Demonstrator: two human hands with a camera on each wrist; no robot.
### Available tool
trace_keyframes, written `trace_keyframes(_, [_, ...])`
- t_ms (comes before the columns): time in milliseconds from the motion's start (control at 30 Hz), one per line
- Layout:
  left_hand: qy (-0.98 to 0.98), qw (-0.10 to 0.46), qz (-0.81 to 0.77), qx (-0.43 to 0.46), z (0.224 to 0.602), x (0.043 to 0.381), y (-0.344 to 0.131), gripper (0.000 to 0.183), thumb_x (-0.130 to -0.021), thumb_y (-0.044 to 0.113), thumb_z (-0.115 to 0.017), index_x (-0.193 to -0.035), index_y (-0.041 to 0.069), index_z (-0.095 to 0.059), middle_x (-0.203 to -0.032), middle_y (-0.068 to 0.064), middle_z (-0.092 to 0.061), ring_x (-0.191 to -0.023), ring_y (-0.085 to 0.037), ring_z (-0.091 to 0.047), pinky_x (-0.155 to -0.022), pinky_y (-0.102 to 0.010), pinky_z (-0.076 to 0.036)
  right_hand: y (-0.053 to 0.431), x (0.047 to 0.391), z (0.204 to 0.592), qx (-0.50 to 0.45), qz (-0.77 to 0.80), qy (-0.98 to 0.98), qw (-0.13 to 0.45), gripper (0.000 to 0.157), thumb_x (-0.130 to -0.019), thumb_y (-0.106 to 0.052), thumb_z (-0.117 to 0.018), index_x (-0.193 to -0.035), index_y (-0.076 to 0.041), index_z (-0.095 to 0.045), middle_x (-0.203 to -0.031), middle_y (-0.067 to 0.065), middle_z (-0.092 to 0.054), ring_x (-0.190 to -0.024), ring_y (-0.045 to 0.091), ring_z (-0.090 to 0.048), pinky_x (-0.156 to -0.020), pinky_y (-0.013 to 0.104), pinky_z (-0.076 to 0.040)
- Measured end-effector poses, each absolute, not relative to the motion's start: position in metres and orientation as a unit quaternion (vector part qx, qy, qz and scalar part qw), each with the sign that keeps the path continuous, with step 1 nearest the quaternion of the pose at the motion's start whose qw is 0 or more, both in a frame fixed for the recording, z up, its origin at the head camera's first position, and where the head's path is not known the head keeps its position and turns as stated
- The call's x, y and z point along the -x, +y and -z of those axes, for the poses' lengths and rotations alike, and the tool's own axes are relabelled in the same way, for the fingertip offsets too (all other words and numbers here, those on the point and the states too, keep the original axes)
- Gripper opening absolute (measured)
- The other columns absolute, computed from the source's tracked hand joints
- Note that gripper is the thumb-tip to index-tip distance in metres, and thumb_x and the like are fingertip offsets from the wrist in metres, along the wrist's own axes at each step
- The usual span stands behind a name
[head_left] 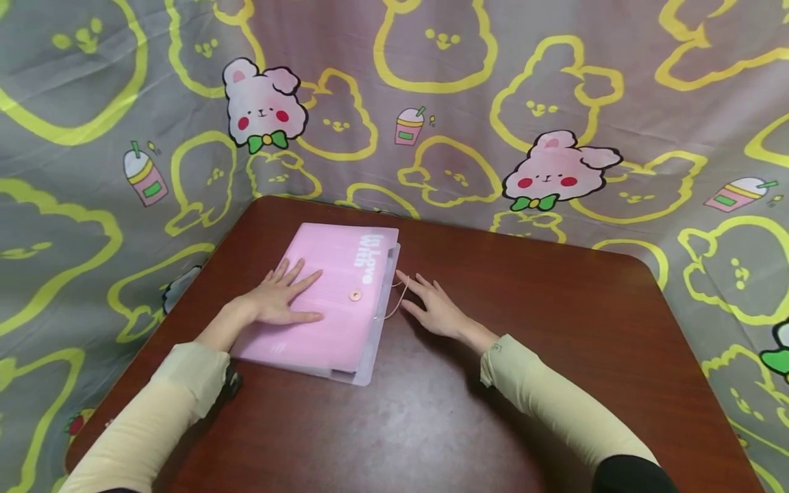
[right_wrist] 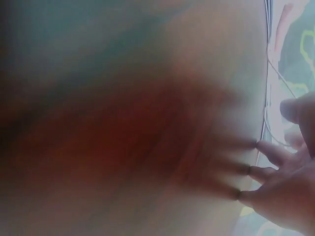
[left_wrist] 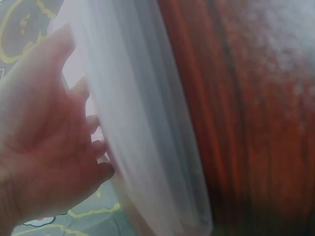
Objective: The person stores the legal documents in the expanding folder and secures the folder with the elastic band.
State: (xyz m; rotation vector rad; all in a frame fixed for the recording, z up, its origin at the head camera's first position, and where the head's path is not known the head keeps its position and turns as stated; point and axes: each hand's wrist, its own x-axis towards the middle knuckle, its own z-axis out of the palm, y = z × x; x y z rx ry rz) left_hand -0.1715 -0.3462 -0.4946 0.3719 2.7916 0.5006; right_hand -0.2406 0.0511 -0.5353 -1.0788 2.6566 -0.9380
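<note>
A pink expanding file folder [head_left: 335,250] with white lettering and clear plastic edges lies on the table, left of centre. My left hand [head_left: 277,301] rests flat on its cover, fingers spread. A round button [head_left: 355,295] sits near the cover's right edge. From that edge a thin cord [head_left: 403,298] loops out beside my right hand [head_left: 440,311], whose index fingertip is at the loop. The right fingers are extended, and three fingertips meet the tabletop in the right wrist view. In the left wrist view, the folder's layered plastic side [left_wrist: 142,118] stands in front of the hand.
The brown wooden table [head_left: 524,294] has rounded corners. Fabric with cartoon bears and rabbits [head_left: 444,157] hangs behind it and along both sides. A small dark item [head_left: 233,381] shows beside the left sleeve cuff.
</note>
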Motion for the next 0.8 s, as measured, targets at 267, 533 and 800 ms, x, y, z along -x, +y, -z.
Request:
trace_keyframes(267, [0.966,0.143,-0.173,-0.126,0.489,0.166,-0.343,0.109,-0.092,0.087,-0.061,-0.177,0.030,-0.023,-0.186,-0.022,-0.001,-0.169,-0.054,0.010,-0.135,-0.079,-0.002,0.039,0.250,0.541,0.336,0.305,0.890,0.033,0.072,-0.108,-0.035,-0.073,-0.171,-0.021,-0.042,-0.170,0.007,-0.053,-0.162,0.039,-0.042,-0.134,0.072,-0.027])
trace_keyframes(533, [0.965,0.136,-0.180,-0.135,0.468,0.157,-0.334,0.106,-0.094,0.081,-0.063,-0.176,0.025,-0.027,-0.183,-0.030,-0.006,-0.166,-0.062,0.005,-0.133,-0.081,-0.004,0.028,0.245,0.535,0.331,0.331,0.883,0.031,0.079,-0.104,-0.045,-0.076,-0.170,-0.016,-0.044,-0.170,0.014,-0.052,-0.163,0.040,-0.041,-0.135,0.068,-0.027])
trace_keyframes(800, [0.967,0.150,-0.161,-0.128,0.456,0.154,-0.329,0.102,-0.098,0.073,-0.065,-0.176,0.021,-0.027,-0.183,-0.030,-0.006,-0.166,-0.062,0.003,-0.134,-0.079,-0.007,0.005,0.221,0.510,0.350,0.343,0.871,0.028,0.075,-0.104,-0.035,-0.078,-0.168,-0.012,-0.046,-0.170,0.020,-0.050,-0.163,0.041,-0.041,-0.131,0.063,-0.039])
